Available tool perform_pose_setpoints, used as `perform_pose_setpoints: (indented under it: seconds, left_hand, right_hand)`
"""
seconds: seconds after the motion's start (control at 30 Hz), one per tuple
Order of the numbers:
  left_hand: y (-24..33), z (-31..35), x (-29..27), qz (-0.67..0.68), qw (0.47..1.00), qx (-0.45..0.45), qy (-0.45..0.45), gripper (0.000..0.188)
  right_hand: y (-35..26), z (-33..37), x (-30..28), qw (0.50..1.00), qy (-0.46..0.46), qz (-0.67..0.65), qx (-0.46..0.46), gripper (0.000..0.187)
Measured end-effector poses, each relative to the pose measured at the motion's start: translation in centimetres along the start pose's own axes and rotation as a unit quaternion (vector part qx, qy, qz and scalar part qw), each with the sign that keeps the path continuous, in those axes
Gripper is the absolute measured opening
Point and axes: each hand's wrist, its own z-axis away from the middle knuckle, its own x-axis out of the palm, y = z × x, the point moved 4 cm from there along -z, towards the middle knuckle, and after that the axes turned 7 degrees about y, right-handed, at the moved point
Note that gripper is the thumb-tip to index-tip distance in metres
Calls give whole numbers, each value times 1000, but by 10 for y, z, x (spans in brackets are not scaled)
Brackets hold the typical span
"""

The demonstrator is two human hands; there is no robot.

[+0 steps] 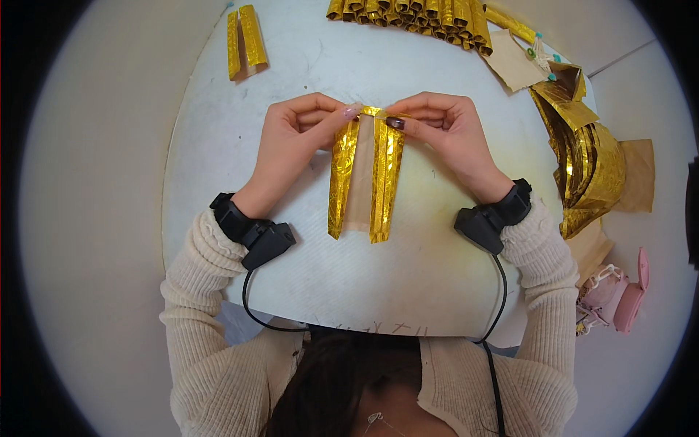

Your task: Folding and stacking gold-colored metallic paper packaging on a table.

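Observation:
Between my hands is a sheet of gold foil paper (339, 186) with a plain tan backing. Its two long sides are folded inward, leaving a tan strip down the middle. My left hand (295, 135) pinches the far left corner between thumb and fingers. At the far right corner, my right hand (453, 135) closes on the paper in the same way. The short far edge between my thumbs is turned over and shows gold. The near end hangs free above the white table (284, 284).
Another folded gold foil paper (251, 44) lies at the far left. Several rolled gold foil papers (429, 18) are piled at the back. On the right are a thick stack of gold foil sheets (593, 167), tan paper (513, 62) and a pink case (632, 298). Black cables (502, 291) run from wrist devices.

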Motion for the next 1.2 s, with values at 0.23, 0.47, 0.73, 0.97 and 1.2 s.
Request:
perform_pose_setpoints:
  seconds: [0.23, 0.47, 0.73, 0.97, 1.2]
  left_hand:
    - [-3, -5, 4, -41, 998, 35, 40, 13]
    - [7, -7, 4, -58, 989, -14, -132, 11]
    - [-3, -10, -2, -34, 989, 3, -145, 25]
    - [-4, -15, -12, 25, 999, -12, -36, 26]
    - [8, -12, -8, 4, 998, -15, -57, 30]
  right_hand:
    - [5, 0, -1, 999, -8, 42, -21, 8]
    - [8, 0, -3, 998, -4, 62, 1, 10]
    - [-5, 8, 8, 991, -3, 119, -60, 18]
    - [-3, 11, 11, 957, -206, 190, -78, 31]
    - [-26, 26, 26, 895, -309, 262, -188, 48]
